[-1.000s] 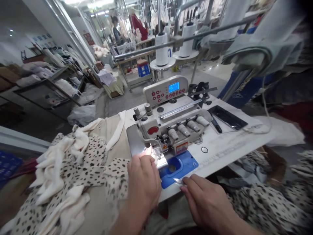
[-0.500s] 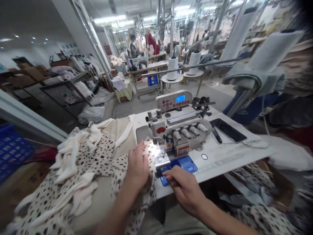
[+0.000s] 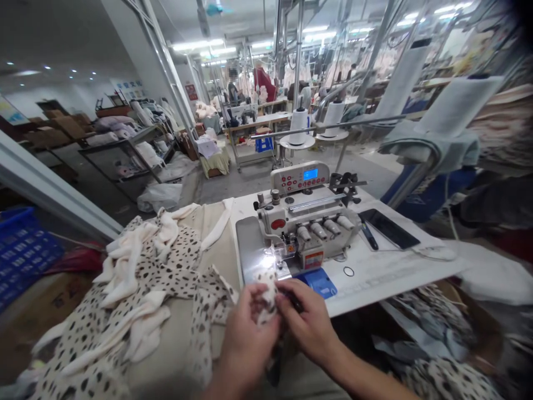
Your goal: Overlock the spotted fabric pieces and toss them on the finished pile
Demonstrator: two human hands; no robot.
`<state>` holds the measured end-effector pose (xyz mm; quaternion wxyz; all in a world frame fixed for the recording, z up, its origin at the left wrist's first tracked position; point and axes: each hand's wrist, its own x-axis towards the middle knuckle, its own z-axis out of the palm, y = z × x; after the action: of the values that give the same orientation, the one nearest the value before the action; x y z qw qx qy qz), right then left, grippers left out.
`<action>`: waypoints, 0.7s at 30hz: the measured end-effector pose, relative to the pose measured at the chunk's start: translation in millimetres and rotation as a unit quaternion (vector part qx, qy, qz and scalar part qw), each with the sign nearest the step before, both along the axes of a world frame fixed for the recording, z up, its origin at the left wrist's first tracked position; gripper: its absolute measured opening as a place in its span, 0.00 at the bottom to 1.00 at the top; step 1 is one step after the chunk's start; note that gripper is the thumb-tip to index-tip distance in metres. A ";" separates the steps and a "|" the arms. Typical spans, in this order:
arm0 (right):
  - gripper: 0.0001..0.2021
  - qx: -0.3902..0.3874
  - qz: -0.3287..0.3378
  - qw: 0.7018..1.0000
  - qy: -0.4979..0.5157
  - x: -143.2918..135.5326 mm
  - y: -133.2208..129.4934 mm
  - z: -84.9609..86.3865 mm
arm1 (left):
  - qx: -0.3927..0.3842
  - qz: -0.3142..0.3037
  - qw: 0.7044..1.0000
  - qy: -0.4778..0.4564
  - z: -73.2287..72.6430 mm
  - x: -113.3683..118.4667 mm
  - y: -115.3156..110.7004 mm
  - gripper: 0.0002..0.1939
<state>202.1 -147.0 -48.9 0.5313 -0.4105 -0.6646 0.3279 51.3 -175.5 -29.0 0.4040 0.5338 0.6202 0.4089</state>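
Observation:
My left hand [image 3: 252, 328] has its fingers wrapped round a bunched piece of cream fabric with dark spots [image 3: 267, 289], in front of the sewing machine [image 3: 306, 222]. Close beside it on the right, my right hand [image 3: 306, 314] pinches at the same piece's right edge, with a small dark object, too hidden to make out, by its fingers. The lit needle area [image 3: 272, 258] lies just beyond both hands. More spotted fabric [image 3: 179, 272] with cream strips spreads over the table's left side.
A dark phone [image 3: 391, 228] and a dark pen-like tool [image 3: 369, 236] lie right of the machine, near a black ring [image 3: 348, 271]. A blue plate [image 3: 318, 282] is at the table's front edge. Thread cones [image 3: 298, 126] stand behind. A blue crate [image 3: 27, 250] is at far left.
My left hand has come off the machine's plate toward me, lifting spotted fabric. My right hand has met it at the fabric. The view has shifted slightly.

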 end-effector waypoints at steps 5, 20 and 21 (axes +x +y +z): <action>0.15 -0.177 -0.108 0.968 0.142 17.8 -4.2 -18.2 | 0.137 -0.151 0.976 0.076 -12.8 43.4 0.9 0.21; 0.14 -0.296 0.021 0.950 0.099 55.3 0.8 2.9 | -0.024 -0.297 0.936 0.188 69.8 -37.1 45.3 0.13; 0.15 -0.310 0.042 0.943 0.113 57.7 0.1 3.5 | -0.047 -0.307 0.930 0.197 81.6 -48.8 54.3 0.13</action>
<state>259.8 -146.9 -45.5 0.4351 -0.4870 -0.4824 0.5837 2.6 -121.2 52.6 0.4040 0.7484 0.5116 0.1220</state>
